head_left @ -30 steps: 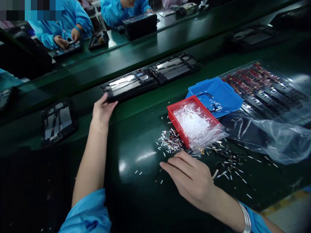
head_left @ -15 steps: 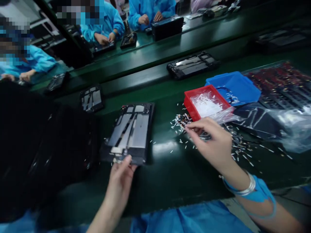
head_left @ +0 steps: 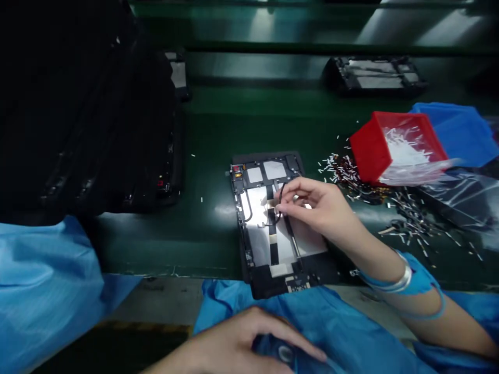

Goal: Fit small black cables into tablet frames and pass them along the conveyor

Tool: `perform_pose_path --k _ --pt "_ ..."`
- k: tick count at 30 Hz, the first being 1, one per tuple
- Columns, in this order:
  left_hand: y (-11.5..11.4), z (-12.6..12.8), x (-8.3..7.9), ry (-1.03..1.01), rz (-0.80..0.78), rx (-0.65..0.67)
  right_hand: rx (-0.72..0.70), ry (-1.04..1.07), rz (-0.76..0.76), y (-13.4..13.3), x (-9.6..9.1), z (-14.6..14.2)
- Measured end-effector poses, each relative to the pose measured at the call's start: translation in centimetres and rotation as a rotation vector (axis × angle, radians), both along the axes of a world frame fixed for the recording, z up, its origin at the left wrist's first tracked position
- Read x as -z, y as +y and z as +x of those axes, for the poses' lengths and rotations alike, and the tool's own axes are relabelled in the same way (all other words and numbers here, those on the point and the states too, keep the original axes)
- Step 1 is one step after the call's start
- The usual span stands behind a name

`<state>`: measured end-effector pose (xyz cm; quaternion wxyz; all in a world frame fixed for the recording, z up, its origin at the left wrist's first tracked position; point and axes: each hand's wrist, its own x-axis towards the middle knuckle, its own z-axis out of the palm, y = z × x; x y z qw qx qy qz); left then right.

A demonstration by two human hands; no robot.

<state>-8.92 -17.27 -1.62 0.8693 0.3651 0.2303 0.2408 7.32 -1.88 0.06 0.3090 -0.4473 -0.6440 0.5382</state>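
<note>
An opened tablet (head_left: 257, 244), with silver plates and a dark frame, lies at the front edge of the green bench, its near end jutting past the edge. Above its middle, my right hand (head_left: 312, 202) pinches a thin black cable (head_left: 281, 195) between thumb and fingertips. The cable curves down over the silver plates. My left hand (head_left: 237, 343) is low, at my lap and off the tablet, its fingers apart. Between its thumb and forefinger shows something dark blue with a round grey spot (head_left: 285, 354); no grip on it is visible.
On the right are a red bin (head_left: 368, 148) with a bag of small white pieces, a blue bin (head_left: 460, 132), clear plastic (head_left: 468, 200) and loose cables (head_left: 413, 215). Dark stacked housings (head_left: 97, 130) rise on the left beside a blue sleeve (head_left: 42, 275). Another opened device (head_left: 374, 75) lies behind.
My right hand has moved from the small-parts pile to the tablet with a black cable. My left hand has released the tablet and dropped to my lap. The view has tilted down.
</note>
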Motion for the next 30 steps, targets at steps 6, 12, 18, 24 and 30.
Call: perform_pose_path --k 6,12,18,24,30 --pt "3.0 -5.1 0.9 0.743 1.016 -0.671 -0.087 -0.09 -0.023 -0.3 0.4 -2.4" --pt "4.4 -6.2 3.0 1.178 1.327 -0.597 -0.121 -0.159 0.023 -0.9 0.7 -3.0" --pt "4.2 -6.0 2.7 1.218 1.546 -0.442 -0.135 -0.212 0.091 -0.5 1.0 -3.4" --pt "4.4 -5.9 2.8 1.246 1.549 -0.43 -0.149 -0.268 0.161 -0.1 0.9 -3.2" --pt "4.2 -5.8 2.8 1.3 1.637 -0.456 -0.152 -0.364 0.197 1.0 0.8 -2.9"
